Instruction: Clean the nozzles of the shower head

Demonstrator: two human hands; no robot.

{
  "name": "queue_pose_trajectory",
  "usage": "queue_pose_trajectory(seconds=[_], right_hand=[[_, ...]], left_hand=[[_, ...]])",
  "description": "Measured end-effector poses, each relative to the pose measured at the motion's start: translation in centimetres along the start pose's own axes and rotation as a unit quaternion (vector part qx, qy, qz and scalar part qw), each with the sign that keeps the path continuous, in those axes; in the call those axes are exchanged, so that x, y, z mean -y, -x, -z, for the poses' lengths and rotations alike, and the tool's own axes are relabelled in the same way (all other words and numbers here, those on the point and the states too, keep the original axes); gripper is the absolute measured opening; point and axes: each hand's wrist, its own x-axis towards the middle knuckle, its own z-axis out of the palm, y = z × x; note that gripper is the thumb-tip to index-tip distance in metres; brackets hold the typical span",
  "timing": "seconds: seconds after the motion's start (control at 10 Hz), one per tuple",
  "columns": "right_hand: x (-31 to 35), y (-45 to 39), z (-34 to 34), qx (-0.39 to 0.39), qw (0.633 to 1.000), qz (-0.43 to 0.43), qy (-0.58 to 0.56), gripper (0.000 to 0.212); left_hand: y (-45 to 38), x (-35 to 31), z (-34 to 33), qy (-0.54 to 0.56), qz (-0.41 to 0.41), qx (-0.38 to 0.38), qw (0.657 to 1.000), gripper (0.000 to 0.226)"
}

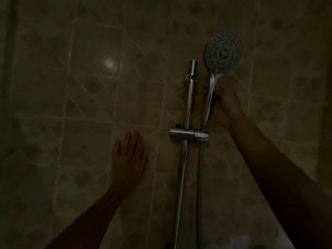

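The round grey plastic shower head (223, 53), its flat face dotted with rings of small nozzles around a central button, stands upright on a slim, tapering chrome handle (209, 97). The handle's lower end sits in the chrome sliding bracket (189, 134) clamped on the vertical chrome riser rail (188, 105), just beside that rail and in front of the glossy beige diamond-patterned wall tiles (89, 87).

The right hand (223, 97) is wrapped around the upper half of the handle, fingers curled behind it and fingertips showing on the rail side, so it has a firm hold. The left hand (130, 155) lies flat against the tiles to the left of the bracket, fingers straight and together, gripping nothing.

Judged from its build, the head should be light and rigid. The polished chrome is smooth and likely slippery if wet, so the waisted handle just under the disc looks like the best place to hold; it gives control of the face without covering the nozzles. The nozzle tips may be soft rubber, though the dim light hides this. The ribbed metal hose (199, 177) hanging from the bracket's lower edge is flexible and will drag on the handle once it is lifted out. The bracket socket looks snug, so the handle probably wants lifting straight up along its own line.
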Motion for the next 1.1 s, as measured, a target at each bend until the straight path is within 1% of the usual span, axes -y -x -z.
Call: queue_pose_trajectory(seconds=[0.1, 0.2, 0.3, 0.4, 0.5, 0.6, 0.7, 0.8, 0.9, 1.0, 1.1], right_hand=[[-1.0, 1.2, 0.2, 0.016, 0.998, -0.059, 0.001, 0.025], [-2.1, 2.0, 0.7, 0.015, 0.998, -0.04, 0.04, 0.024], [-2.0, 2.5, 0.5, -0.019, 0.997, -0.002, 0.077, 0.022], [-2.0, 3.0, 0.2, -0.049, 0.99, 0.014, 0.131, 0.029], [-2.2, 3.4, -0.4, -0.084, 0.977, 0.022, 0.193, 0.031], [-2.1, 3.4, -0.8, -0.122, 0.958, 0.014, 0.258, 0.025], [-2.0, 4.0, -0.3, -0.12, 0.93, -0.009, 0.348, 0.026], [-2.3, 5.6, 0.7, -0.087, 0.903, -0.065, 0.416, 0.031], [-2.2, 7.6, 1.2, -0.04, 0.925, -0.117, 0.358, 0.03], [-1.7, 9.7, 0.7, -0.022, 0.903, -0.133, 0.408, 0.03], [-1.4, 11.2, 0.4, -0.009, 0.834, -0.12, 0.538, 0.024]], left_hand=[[0.0, 0.0, 0.1, 0.0, 0.002, 0.015, 1.0, 0.059], [0.0, 0.1, 0.2, -0.002, 0.006, 0.029, 1.0, 0.06], [0.0, 0.1, 0.3, 0.007, 0.004, 0.036, 0.999, 0.059], [0.1, 0.0, 0.7, 0.016, 0.002, 0.053, 0.998, 0.061], [-0.2, 0.0, 1.9, 0.004, -0.005, 0.097, 0.995, 0.061], [-0.7, 0.2, 3.4, 0.0, -0.01, 0.159, 0.987, 0.062], [-1.4, 0.1, 6.0, 0.003, -0.019, 0.216, 0.976, 0.062], [-2.4, 0.2, 8.5, 0.002, -0.051, 0.269, 0.962, 0.062], [-4.1, 0.0, 10.3, 0.035, -0.013, 0.343, 0.939, 0.062], [-5.8, -0.3, 11.6, 0.07, 0.042, 0.387, 0.918, 0.052], [-5.8, -0.6, 12.5, 0.041, 0.03, 0.413, 0.91, 0.037]])
